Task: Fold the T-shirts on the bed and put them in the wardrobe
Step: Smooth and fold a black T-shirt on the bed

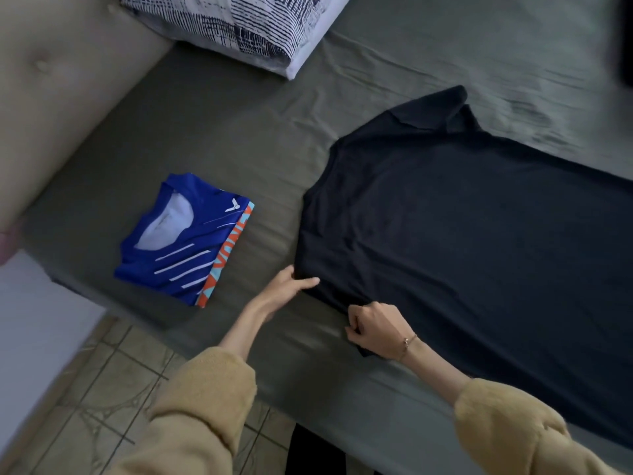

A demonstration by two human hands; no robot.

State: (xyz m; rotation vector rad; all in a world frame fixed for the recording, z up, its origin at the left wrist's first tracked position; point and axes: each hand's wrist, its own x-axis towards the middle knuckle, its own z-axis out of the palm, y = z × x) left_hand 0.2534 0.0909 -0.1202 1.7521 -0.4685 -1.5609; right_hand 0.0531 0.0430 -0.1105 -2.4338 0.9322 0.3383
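Crucially, the black T-shirt [462, 241] runs lengthwise toward lower right; both hands grip its near sleeve at center: left hand [287, 289] pinching, right hand [376, 327] clutching.

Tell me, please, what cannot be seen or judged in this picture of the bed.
- Head view: the spread black T-shirt is cut off by the right edge; its hem is unseen.
- The near sleeve is bunched under both hands, left and right.
- The folded blue sports shirt hides its own lower layers.
- A dark object at the top right corner is blurred.
- No wardrobe is in view.
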